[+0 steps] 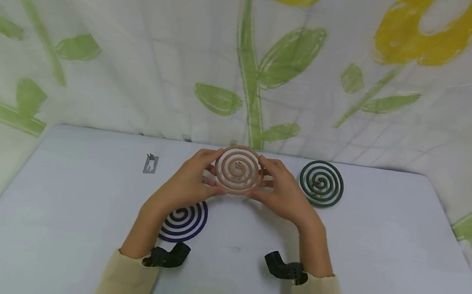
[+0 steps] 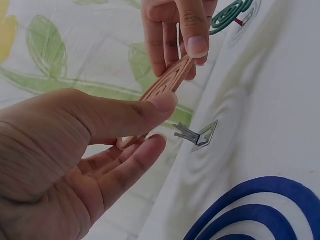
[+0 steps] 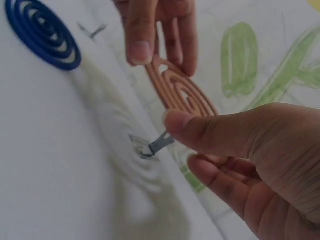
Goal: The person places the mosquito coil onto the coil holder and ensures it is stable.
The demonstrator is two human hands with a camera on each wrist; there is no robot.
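Note:
Both hands hold an orange-brown mosquito coil (image 1: 237, 174) by its opposite edges, above the white table. My left hand (image 1: 191, 177) pinches its left side between thumb and fingers, while my right hand (image 1: 281, 191) grips the right side the same way. Under the coil, a small metal coil stand (image 2: 204, 137) lies on the table with its forked prong bent up. The right wrist view also has this stand (image 3: 151, 146), its prong close beneath the tilted coil. A dark blue coil (image 1: 184, 221) lies near my left forearm, partly hidden by it.
Right of my hands, a dark green coil (image 1: 321, 184) sits raised on a stand. Another metal stand (image 1: 151, 164) lies at the back left. A white cloth (image 1: 141, 95) with painted flowers hangs behind the table's far edge. Each wrist wears a black camera mount (image 1: 168, 255).

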